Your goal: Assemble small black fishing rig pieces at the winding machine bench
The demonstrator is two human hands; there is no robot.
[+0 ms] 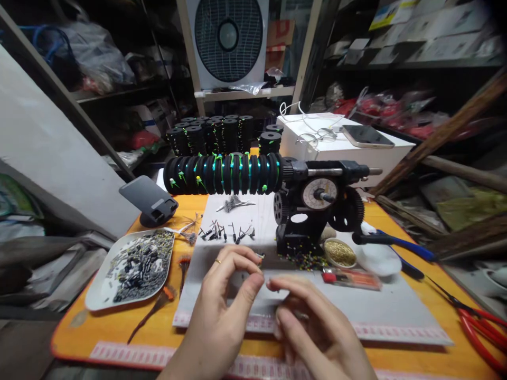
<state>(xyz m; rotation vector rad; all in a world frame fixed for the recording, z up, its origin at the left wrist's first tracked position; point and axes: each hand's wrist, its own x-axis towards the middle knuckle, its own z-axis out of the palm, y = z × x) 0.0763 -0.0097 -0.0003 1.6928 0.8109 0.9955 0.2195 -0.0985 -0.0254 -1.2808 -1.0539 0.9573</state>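
Above the front of the white board (376,311), my left hand (224,303) pinches a tiny dark piece (260,256) between thumb and fingertips; its kind is too small to tell. My right hand (317,322) is curled just beside it, thumb close to the fingers, and whatever it may hold is hidden. Beyond the hands, several small dark pieces with wire-like stems (225,232) lie on the board. Behind them a black ribbed roller (222,174), wound with green threads, sticks out sideways from a black geared stand with a dial (319,193).
On the left are a white tray (93,287) of small dark and grey parts and a phone stand (148,203). A dish of gold bits (339,252), blue-handled pliers (407,247) and red-handled scissors (475,327) lie right. Several black rolls (214,134) and a white box (356,158) stand behind.
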